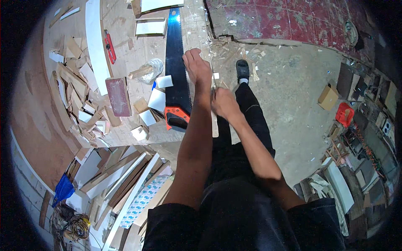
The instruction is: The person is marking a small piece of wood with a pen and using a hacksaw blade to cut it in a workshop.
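A pale, narrow, flat strip (215, 127) is seen between the wrists at the desk's edge, its squared lower end left bare beside the left forearm, its upper length partly hidden by the hands. The left hand (197, 67) is held palm down, fingers loosely bent and partly spread; whether anything is pinned beneath cannot be told. Below and right of it, the right hand (226, 103) is curled inward against the strip; what is gripped inside cannot be made out.

Just left of the left hand, a dark, toothed, tapering metal handsaw (176, 62) is laid flat, fitted with an orange-and-black handle (178, 112). Further left, a crumpled, clear plastic wrap (153, 70) is seen, then a smooth maroon rectangular block (118, 97), a red utility knife (110, 47) and a long white board (96, 46). The far left of the rough, scuffed wooden desk (125, 69) is crowded by jagged wood offcuts (77, 85).

To the right of the right hand, gritty grey concrete floor (289, 92) is strewn with chips; a dark shoe (242, 69) is planted there. Farther right, an open brown cardboard box (328, 97) and a red plastic container (344, 115) are set before stacked scrap.
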The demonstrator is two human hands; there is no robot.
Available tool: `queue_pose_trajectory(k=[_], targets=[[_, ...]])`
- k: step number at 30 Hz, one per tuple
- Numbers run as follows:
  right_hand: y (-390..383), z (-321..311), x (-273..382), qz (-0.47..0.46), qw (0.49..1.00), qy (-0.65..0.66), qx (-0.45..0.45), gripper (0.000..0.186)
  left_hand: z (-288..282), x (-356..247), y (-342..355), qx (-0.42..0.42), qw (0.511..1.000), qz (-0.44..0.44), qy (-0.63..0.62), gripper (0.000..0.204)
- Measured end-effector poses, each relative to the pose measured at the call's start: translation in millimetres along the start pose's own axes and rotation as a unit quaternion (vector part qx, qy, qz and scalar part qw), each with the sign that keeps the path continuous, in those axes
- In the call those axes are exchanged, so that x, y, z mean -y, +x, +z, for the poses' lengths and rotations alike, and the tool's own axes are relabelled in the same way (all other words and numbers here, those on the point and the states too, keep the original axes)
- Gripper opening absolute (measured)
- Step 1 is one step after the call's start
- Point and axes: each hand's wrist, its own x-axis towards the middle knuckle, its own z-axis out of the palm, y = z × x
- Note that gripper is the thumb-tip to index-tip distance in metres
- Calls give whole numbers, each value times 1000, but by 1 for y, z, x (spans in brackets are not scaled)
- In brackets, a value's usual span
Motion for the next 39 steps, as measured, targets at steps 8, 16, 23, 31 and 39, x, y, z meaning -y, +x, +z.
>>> queue_pose_trajectory(k=[8,16,23,31,39], targets=[[11,-7,2,11,1000,27,6,25,2,-10,3,-16,1000,-3,-15,24],[2,-1,-5,18,999,33,-10,28,1,-11,0,-8,1000,-18,0,26],[25,-5,-2,36,999,28,20,25,5,-9,3,-19,1000,-4,-2,27],[23,2,-10,15,999,46,-25,24,3,-8,3,-5,1000,-8,-3,28],[14,-9,3,55,997,48,20,26,1,-8,-2,-6,1000,6,10,26]])
